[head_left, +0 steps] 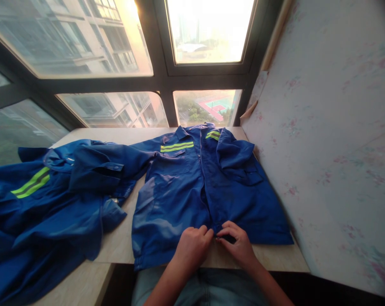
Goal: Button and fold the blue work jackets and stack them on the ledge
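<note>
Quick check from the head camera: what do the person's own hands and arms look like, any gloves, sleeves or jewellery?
Both the left hand and the right hand are bare: no gloves, and no rings or watch that I can see. The forearms are uncovered right down to the frame's lower edge, so no sleeves show. Blue denim shows on the lap below them.

- Dark-framed windows (pixel 160 80) glow with low, warm light.
- Pale floral wallpaper (pixel 332 127) covers the wall on the right.
- Light wooden table (pixel 115 248) stands beneath the windows.
</note>
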{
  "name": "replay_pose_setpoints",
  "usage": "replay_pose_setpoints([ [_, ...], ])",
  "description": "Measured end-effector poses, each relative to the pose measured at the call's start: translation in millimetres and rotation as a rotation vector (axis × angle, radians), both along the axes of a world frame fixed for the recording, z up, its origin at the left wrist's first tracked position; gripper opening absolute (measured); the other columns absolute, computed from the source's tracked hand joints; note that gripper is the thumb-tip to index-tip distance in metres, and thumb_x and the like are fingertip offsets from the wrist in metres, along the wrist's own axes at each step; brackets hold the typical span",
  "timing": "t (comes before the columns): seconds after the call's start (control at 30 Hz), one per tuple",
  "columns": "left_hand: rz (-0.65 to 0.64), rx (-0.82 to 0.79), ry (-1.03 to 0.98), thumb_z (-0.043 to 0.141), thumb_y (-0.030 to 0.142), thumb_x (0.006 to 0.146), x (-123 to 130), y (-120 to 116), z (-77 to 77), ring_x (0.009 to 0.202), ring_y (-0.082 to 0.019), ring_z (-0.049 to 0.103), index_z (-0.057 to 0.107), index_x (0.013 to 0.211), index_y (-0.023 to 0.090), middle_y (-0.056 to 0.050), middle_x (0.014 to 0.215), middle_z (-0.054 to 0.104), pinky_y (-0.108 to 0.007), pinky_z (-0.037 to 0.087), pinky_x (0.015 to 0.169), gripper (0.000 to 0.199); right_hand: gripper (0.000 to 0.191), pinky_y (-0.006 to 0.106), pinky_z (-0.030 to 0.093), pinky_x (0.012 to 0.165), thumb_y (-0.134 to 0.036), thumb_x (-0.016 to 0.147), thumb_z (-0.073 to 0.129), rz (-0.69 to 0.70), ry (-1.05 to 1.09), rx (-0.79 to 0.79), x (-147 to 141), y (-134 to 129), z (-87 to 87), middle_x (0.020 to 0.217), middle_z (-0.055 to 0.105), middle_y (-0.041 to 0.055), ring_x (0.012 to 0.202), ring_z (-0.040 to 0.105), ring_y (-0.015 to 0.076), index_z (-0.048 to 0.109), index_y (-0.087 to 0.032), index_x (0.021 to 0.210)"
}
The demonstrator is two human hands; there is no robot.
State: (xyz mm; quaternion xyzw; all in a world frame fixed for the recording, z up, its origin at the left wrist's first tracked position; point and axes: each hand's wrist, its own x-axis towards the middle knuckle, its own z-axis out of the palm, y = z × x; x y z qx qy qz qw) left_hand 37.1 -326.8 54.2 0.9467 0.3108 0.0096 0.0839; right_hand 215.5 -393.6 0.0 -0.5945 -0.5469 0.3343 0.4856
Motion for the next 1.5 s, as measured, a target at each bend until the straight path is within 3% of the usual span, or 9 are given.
replay_pose_setpoints([
  [0.33,-0.025,-0.022,0.045,0.057,0.009,0.084,-1.4,2.8,-1.9,0.063,-0.018,0.061,0.058,0.088,0.021,0.0,0.077,0.063,-0.029,0.037,0.057,0.013,0.012,0.03,0.055,0.074,-0.035,0.08,0.073,-0.035,0.005,-0.006,0.6,0.0,0.5,0.084,0.068,0.0052,0.083,0.066,0.0208,0.076,-0.024,0.078],
  [0.77,-0.097,0.008,0.027,0.055,0.007,0.085,-1.6,1.4,-2.9,0.064,-0.019,0.06,0.056,0.091,0.022,0.0,0.081,0.063,-0.032,0.036,0.057,0.016,0.006,0.03,0.052,0.076,-0.022,0.082,0.068,0.046,-0.067,-0.007,1.2,-0.3,4.4,0.086,0.066,0.0042,0.083,0.064,0.0195,0.074,-0.023,0.081],
  [1.0,-0.12,0.063,-0.069,0.059,0.009,0.085,-7.7,-0.8,-10.7,0.062,-0.018,0.056,0.057,0.093,0.022,0.001,0.078,0.062,-0.032,0.034,0.057,0.016,0.009,0.029,0.051,0.077,-0.018,0.083,0.065,0.049,-0.109,0.001,-1.4,0.7,7.9,0.086,0.065,0.0043,0.084,0.064,0.0191,0.073,-0.023,0.082],
  [1.17,-0.024,0.073,-0.16,0.057,0.009,0.087,-9.6,-5.2,-9.5,0.064,-0.018,0.056,0.062,0.092,0.023,0.0,0.076,0.061,-0.031,0.038,0.06,0.015,0.01,0.029,0.05,0.078,-0.016,0.083,0.065,0.057,-0.146,0.016,-2.4,-0.3,4.3,0.087,0.065,0.0038,0.086,0.064,0.0188,0.073,-0.023,0.083],
  [1.27,0.092,0.049,-0.356,0.05,0.01,0.09,-10.5,-20.9,-7.2,0.077,-0.02,0.059,0.066,0.1,0.023,-0.005,0.089,0.066,-0.033,0.044,0.07,0.023,0.011,0.029,0.05,0.078,-0.016,0.084,0.065,0.048,-0.15,0.023,-3.1,-1.8,2.5,0.087,0.065,0.0036,0.086,0.064,0.0185,0.073,-0.023,0.083],
  [1.37,0.158,-0.173,-0.681,0.045,0.015,0.094,-11.4,-49.1,-15.3,0.087,-0.021,0.061,0.068,0.103,0.022,-0.009,0.097,0.068,-0.033,0.047,0.077,0.026,0.008,0.027,0.051,0.076,-0.02,0.085,0.067,0.039,-0.14,0.024,-3.1,-3.3,2.1,0.086,0.065,0.003,0.084,0.064,0.0177,0.074,-0.024,0.083],
  [1.43,0.287,-0.53,-0.849,0.047,0.029,0.096,-9.2,-67.7,-26.9,0.081,-0.019,0.063,0.07,0.096,0.02,-0.009,0.089,0.068,-0.03,0.049,0.072,0.025,0.005,0.027,0.051,0.075,-0.021,0.084,0.069,0.027,-0.144,0.041,-2.9,-3.9,2.5,0.086,0.066,0.0029,0.083,0.065,0.0174,0.074,-0.024,0.084],
  [1.5,0.532,-0.996,-0.946,0.055,0.051,0.091,-3.5,-79.0,-39.1,0.071,-0.019,0.064,0.071,0.092,0.018,-0.01,0.081,0.068,-0.028,0.049,0.06,0.038,0.005,0.027,0.052,0.075,-0.022,0.084,0.069,0.011,-0.153,0.065,-3.1,-4.1,3.8,0.087,0.066,0.0032,0.083,0.065,0.0173,0.074,-0.024,0.084],
])
